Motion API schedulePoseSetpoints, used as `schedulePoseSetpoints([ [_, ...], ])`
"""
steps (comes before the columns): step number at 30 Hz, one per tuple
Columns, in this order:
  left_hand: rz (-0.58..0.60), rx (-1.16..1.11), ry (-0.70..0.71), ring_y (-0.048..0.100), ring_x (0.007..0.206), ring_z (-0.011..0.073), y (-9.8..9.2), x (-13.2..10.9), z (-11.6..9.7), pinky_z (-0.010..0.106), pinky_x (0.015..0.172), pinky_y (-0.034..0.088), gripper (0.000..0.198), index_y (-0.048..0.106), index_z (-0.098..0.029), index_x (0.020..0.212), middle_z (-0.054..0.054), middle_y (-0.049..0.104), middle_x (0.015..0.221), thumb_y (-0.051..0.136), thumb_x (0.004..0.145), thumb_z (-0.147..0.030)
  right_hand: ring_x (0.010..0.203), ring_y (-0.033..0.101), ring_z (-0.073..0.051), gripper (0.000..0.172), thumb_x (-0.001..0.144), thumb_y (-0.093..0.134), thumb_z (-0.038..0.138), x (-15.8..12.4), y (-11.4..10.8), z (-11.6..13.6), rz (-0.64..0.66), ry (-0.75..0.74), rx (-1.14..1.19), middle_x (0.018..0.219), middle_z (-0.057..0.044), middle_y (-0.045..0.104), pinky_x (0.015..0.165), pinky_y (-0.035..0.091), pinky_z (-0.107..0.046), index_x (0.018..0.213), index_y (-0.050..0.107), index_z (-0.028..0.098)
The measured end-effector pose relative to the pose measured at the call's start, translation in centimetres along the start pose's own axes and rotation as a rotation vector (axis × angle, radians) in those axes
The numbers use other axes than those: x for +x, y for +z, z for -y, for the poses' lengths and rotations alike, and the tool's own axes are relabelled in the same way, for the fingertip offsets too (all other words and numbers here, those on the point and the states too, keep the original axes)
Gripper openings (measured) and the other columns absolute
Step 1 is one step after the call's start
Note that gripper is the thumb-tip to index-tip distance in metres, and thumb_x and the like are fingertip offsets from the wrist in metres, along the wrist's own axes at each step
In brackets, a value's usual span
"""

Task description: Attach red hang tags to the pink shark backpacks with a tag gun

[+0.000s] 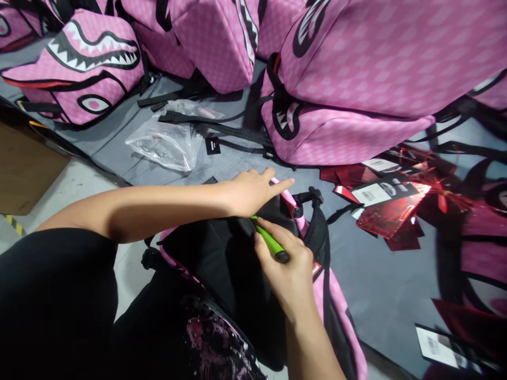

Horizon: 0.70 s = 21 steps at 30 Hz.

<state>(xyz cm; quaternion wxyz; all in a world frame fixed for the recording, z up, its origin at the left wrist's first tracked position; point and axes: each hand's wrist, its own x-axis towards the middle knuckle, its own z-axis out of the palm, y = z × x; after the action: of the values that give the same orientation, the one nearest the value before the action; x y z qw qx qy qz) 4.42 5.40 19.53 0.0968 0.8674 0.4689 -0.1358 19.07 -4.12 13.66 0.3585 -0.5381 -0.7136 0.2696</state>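
Observation:
A pink backpack with a black back panel (222,258) lies against my lap at the grey table's near edge. My left hand (253,190) rests on its top, fingers stretched toward the pink edge by the black carry handle (309,198). My right hand (287,264) is closed around a green tool with a black end (271,244), its tip pressed to the black fabric just under my left hand.
Several pink shark-mouth backpacks (356,68) are piled across the back of the grey table (380,279). A crumpled clear plastic bag (166,142) lies at centre left. Red shiny tags and white barcode cards (384,200) are scattered to the right. A brown board (24,169) stands at left.

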Motion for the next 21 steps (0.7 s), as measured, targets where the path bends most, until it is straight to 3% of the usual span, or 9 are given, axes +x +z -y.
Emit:
schedulePoseSetpoints([
  [15,-0.050,-0.020,0.017,0.060,0.108,0.0321,0.3,-0.4,0.2,0.035,0.078,0.049,0.085,0.014,-0.026,0.159,0.021,0.034,0.152,0.050,0.084,-0.006,0.089,0.073,-0.022,0.023,0.088,0.059,0.027,0.0,0.1,0.0,-0.023,-0.104,-0.151,0.101,-0.005,0.077,0.082,0.055,-0.038,0.105,0.073,0.021],
  [21,-0.103,-0.068,-0.011,0.061,0.107,0.0345,1.3,0.2,0.1,0.039,0.077,0.049,0.076,0.018,-0.028,0.158,0.023,0.036,0.149,0.045,0.089,-0.011,0.087,0.073,-0.021,0.025,0.088,0.061,0.030,0.0,-0.3,-0.9,0.023,-0.133,-0.088,0.101,-0.004,0.077,0.082,0.057,-0.035,0.108,0.073,0.020],
])
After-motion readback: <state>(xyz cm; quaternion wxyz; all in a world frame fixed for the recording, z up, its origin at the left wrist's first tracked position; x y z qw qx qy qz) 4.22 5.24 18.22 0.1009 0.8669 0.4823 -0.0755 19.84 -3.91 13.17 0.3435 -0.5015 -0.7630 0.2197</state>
